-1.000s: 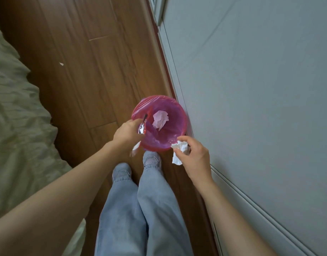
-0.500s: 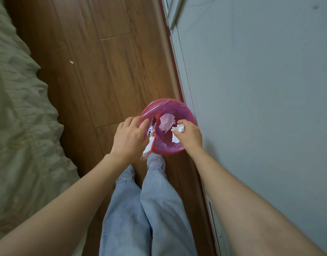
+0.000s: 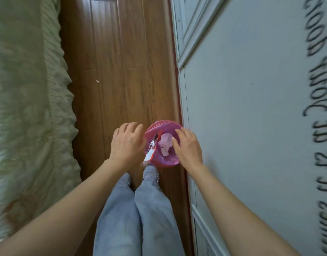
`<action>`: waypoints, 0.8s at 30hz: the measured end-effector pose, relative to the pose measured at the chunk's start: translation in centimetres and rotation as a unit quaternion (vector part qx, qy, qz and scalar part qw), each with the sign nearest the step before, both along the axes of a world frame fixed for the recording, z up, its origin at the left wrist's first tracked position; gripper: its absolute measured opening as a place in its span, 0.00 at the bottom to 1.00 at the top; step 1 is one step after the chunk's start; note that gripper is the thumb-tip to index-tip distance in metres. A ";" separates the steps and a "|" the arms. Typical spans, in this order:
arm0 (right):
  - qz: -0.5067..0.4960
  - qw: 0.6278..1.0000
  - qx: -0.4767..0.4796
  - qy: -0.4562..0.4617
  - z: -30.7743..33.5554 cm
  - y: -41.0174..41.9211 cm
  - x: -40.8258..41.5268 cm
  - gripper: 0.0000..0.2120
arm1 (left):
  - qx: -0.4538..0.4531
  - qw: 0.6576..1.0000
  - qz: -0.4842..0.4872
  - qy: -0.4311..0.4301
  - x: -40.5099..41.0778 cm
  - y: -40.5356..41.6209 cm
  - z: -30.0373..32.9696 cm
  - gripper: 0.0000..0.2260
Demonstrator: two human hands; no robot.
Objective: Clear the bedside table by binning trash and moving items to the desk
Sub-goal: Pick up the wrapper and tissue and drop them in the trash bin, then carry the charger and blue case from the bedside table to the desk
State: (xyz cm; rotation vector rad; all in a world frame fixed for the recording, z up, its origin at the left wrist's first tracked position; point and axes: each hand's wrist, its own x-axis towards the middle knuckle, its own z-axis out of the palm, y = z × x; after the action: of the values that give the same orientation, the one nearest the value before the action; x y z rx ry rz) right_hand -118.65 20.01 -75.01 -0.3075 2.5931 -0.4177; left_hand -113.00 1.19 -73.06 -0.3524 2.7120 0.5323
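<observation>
From the head view I look straight down at the bin [image 3: 163,159], pink-lined, on the wood floor [image 3: 120,71] hard against the pale wall [image 3: 242,108] at right, with the bed [image 3: 28,108] at left. Half a second ago my right hand [image 3: 187,146] pinched a white tissue over the rim; now its fingers are spread and empty — the tissue has gone in, and a pale crumpled wad [image 3: 165,144] lies inside, tinted by the liner. My left hand [image 3: 126,143] hangs just left of the bin, fingers loosely spread with nothing visibly in them; the foil wrapper [image 3: 152,149] it gripped a second ago has dropped to the bin's left inner wall. I cannot tell whether the palm touches its near end.

The wrapper is a narrow strip, its long axis running near-to-far and leaning slightly right, silver end far, white-and-red end near, poking over the rim.

I judge this load of trash binned — the move to the desk remains.
</observation>
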 end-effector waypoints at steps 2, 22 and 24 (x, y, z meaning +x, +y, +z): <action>0.017 1.000 -0.002 0.023 3.5 -1.0 0.3 0.19 | -0.007 1.000 0.026 0.008 0.3 -0.7 3.7 0.19; 0.279 0.952 -0.103 0.072 30.0 -8.2 17.8 0.20 | -0.076 0.933 0.349 0.054 28.8 -2.8 29.3 0.21; 0.315 0.940 -0.103 0.082 30.6 -8.6 20.7 0.21 | -0.089 0.919 0.381 0.053 33.5 -2.5 30.5 0.21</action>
State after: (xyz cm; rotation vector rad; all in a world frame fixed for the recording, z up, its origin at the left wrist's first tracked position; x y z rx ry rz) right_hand -97.95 11.39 -44.37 -1.2448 2.4237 -0.4349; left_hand -79.52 -1.33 -42.58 -1.4963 2.6501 0.4994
